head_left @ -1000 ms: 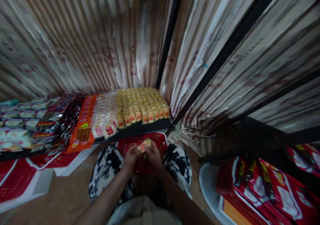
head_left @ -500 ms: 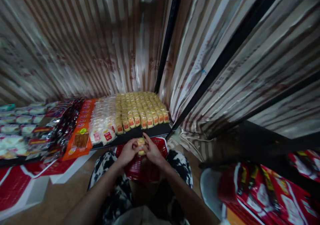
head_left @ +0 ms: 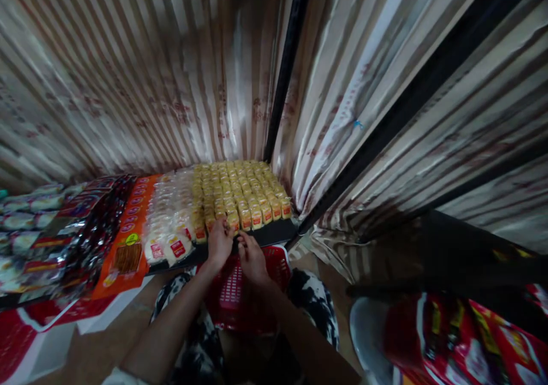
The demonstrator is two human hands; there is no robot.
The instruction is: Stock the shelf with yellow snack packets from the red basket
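Note:
Small yellow packets (head_left: 256,213) with red-and-orange labels stand in dense rows on a black shelf (head_left: 272,232). My left hand (head_left: 220,245) reaches to their front row, its fingers closed around one packet at the shelf's edge; most of that packet is hidden behind the fingers. Just to the right, my right hand (head_left: 253,259) hovers by the shelf edge with loosely bent fingers, and nothing shows in it. Below both hands, between my knees, sits a red plastic basket (head_left: 278,259) with slotted sides.
Left along the shelf lie clear packets with red labels (head_left: 177,248), an orange bag (head_left: 128,253), dark shiny packs (head_left: 85,225) and white-green packets (head_left: 19,222). Striped sheeting (head_left: 192,88) and black posts (head_left: 285,82) rise behind. Red packages (head_left: 466,339) fill the lower right.
Both hands held a yellow packet over the basket earlier. Now the left hand has moved forward to the front row, while the right has drawn away from it. The view has shifted slightly.

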